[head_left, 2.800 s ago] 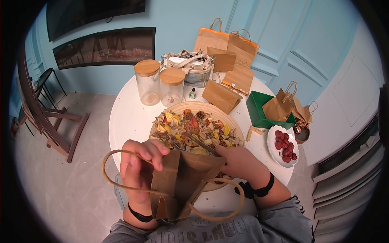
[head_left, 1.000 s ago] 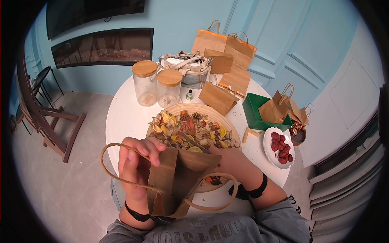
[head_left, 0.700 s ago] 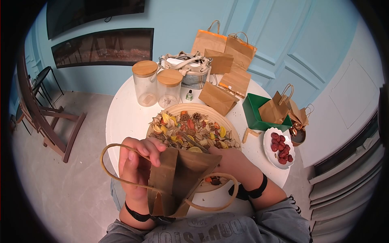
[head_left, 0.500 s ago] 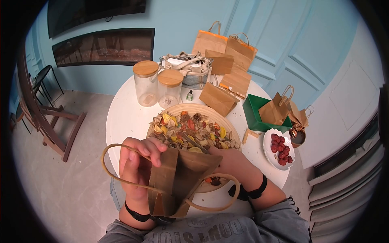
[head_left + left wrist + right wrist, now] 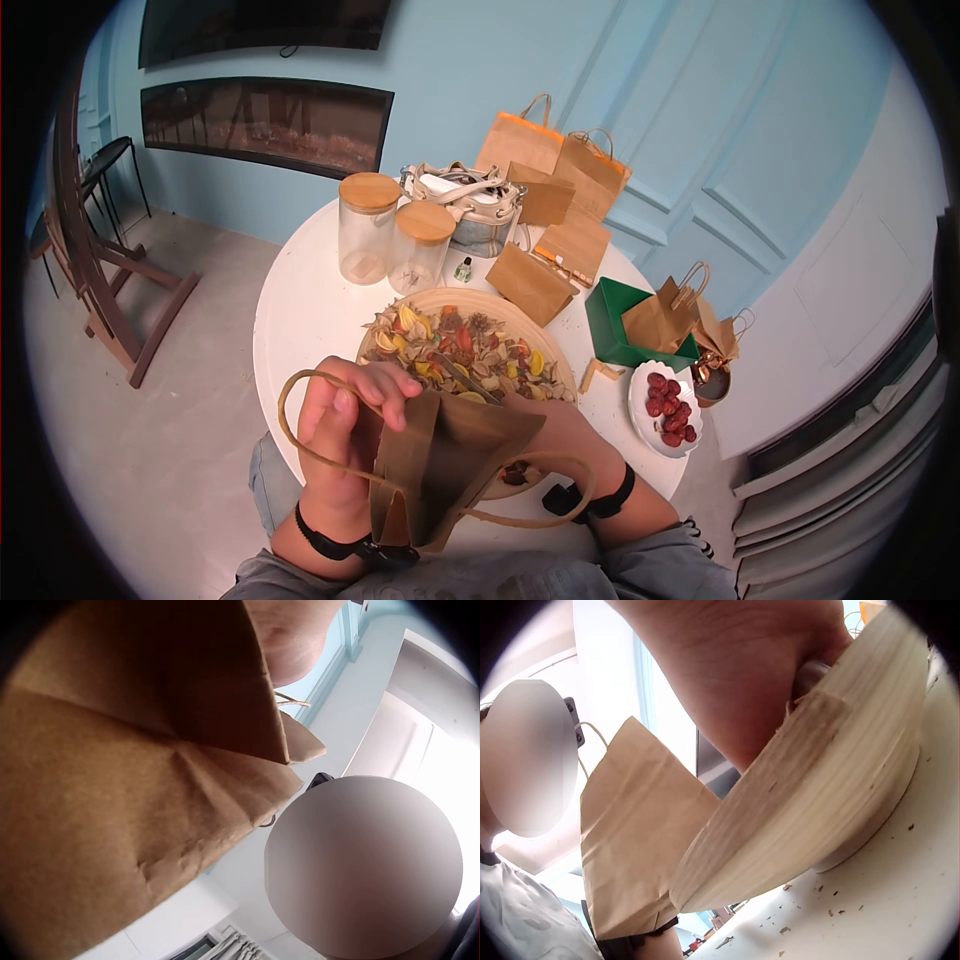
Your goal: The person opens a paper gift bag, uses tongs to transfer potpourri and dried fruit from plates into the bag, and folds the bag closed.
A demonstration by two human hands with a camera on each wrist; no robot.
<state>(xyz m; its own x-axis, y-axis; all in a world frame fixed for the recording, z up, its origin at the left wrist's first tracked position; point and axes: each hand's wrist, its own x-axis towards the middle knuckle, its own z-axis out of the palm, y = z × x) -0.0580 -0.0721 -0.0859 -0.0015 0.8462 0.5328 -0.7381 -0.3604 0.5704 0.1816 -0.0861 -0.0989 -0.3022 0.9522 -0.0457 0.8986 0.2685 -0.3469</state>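
My left hand [image 5: 345, 425] holds a small brown paper bag [image 5: 455, 465] by its left side, fingers bent near the mouth. The bag leans with its mouth open, and one rope handle loops around that hand. Beyond it lies a round wooden tray [image 5: 505, 302] heaped with potpourri [image 5: 450, 340] of dried petals, cones and yellow slices. My right hand [image 5: 555, 435], partly behind the bag, is at the tray's near right side. It grips a slim grey metal utensil [image 5: 463, 378] that reaches into the potpourri; the rounded handle end [image 5: 812, 676] shows in the right wrist view.
Two lidded glass jars [image 5: 367, 235], a handbag [image 5: 485, 205] and a tiny bottle [image 5: 463, 269] stand behind the tray. Several paper bags [image 5: 530, 283] fill the back. On the right are a green box [image 5: 610, 320] and a white dish [image 5: 640, 420] of red dried fruit.
The head view has tilted, so the table and its things sit lower and a little to the left. Both hands, the bag and the utensil keep nearly the same places over the tray.
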